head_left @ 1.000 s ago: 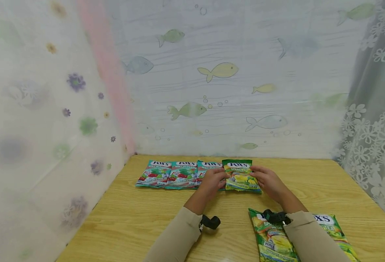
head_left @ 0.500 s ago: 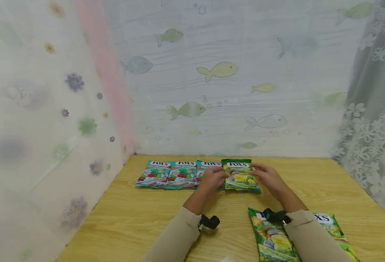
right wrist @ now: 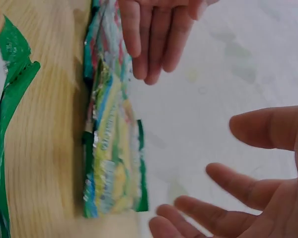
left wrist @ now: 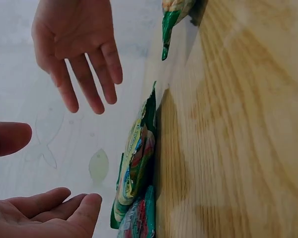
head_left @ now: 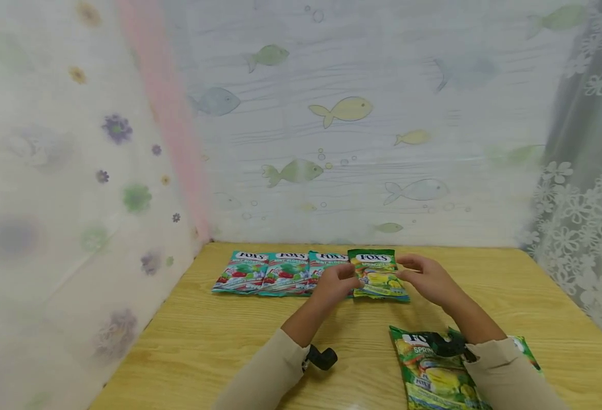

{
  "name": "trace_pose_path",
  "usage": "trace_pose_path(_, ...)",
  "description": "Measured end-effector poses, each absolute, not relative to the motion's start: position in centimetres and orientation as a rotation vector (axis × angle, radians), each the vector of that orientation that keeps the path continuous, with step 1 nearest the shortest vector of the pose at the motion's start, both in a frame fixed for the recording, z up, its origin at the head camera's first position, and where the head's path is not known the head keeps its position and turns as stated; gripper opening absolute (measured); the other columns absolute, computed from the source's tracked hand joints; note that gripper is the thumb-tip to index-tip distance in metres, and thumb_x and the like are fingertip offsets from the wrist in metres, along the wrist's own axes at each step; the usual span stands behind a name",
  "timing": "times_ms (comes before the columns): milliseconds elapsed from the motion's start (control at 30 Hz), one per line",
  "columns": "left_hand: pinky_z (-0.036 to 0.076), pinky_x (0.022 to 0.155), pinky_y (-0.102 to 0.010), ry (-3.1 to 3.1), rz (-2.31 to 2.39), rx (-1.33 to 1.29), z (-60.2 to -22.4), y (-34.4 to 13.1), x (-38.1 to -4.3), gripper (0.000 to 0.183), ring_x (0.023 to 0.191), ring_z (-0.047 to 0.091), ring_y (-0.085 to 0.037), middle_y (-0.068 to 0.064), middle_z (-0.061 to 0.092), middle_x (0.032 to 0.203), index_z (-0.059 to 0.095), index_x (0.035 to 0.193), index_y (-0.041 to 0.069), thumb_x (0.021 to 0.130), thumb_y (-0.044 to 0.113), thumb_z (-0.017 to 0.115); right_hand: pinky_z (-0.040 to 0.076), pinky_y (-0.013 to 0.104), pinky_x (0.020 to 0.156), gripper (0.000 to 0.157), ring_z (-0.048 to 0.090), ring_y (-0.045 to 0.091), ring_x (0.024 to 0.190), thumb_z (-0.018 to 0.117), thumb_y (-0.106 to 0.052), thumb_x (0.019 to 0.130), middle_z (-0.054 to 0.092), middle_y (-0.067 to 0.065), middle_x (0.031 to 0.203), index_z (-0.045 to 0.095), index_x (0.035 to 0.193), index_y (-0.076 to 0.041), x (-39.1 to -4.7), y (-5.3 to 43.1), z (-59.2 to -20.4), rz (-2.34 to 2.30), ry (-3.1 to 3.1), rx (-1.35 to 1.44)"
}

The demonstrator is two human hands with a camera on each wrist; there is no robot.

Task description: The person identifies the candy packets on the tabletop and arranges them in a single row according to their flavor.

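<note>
A green and yellow FOX'S candy bag (head_left: 378, 279) lies flat at the right end of a row, beside several teal mint candy bags (head_left: 284, 276). My left hand (head_left: 334, 286) hovers at its left side, partly hiding the nearest teal bag. Its fingers (left wrist: 64, 208) are extended and hold nothing. Just off the green bag's right edge is my right hand (head_left: 431, 280), thumb and fingers spread apart with nothing between them. Both wrist views show a gap between the palms and the green bag (right wrist: 114, 148).
More green candy bags (head_left: 434, 376) lie at the front right of the wooden table (head_left: 219, 347), partly covered by the right forearm. Behind the row hangs a fish-print curtain (head_left: 301, 142). A flower-print sheet (head_left: 75, 228) borders the left side.
Both hands have let go of the green candy bag and drawn slightly apart from it. The bag stays in place at the end of the row.
</note>
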State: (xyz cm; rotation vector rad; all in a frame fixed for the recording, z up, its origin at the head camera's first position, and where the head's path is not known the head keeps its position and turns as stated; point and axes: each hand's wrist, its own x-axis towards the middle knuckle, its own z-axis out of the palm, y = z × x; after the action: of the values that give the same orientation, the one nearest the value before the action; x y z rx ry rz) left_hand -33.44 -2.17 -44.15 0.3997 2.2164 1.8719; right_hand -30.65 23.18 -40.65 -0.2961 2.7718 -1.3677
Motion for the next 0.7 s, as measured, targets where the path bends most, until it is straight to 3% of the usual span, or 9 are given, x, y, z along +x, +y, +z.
trace_pose_path(233,0.053,0.106,-0.049,2.268,1.764,0.464,-43.4,-2.7,-32.0,0.059,0.139,0.054,-0.030,-0.014,0.056,0.151,0.055,0.149,0.008,0.095,0.022,0.073,0.060,0.050,0.092,0.055,0.056,0.051,0.129,0.060,-0.030,0.106,0.051,0.032,0.147,0.048,0.148,0.004,-28.3,24.2,-39.8,-1.278,2.804,-0.361)
trace_pose_path(433,0.053,0.107,-0.048,2.240,1.681,0.538,-43.2,-3.1,-30.9,0.064,0.138,0.055,-0.028,-0.010,0.057,0.151,0.050,0.152,0.007,0.096,0.025,0.074,0.063,0.046,0.083,0.057,0.066,0.043,0.116,0.061,-0.027,0.106,0.052,0.034,0.143,0.046,0.147,0.009,-26.7,25.3,-39.8,-1.295,2.730,-0.349)
trace_pose_path(700,0.056,0.102,-0.046,2.269,1.579,0.511,-43.7,-3.7,-30.0,0.071,0.130,0.060,-0.024,-0.005,0.063,0.141,0.050,0.153,0.008,0.094,0.037,0.077,0.063,0.042,0.070,0.058,0.072,0.029,0.094,0.064,-0.034,0.104,0.064,0.022,0.121,0.051,0.142,0.007,-25.3,26.7,-40.0,-1.238,2.670,-0.210)
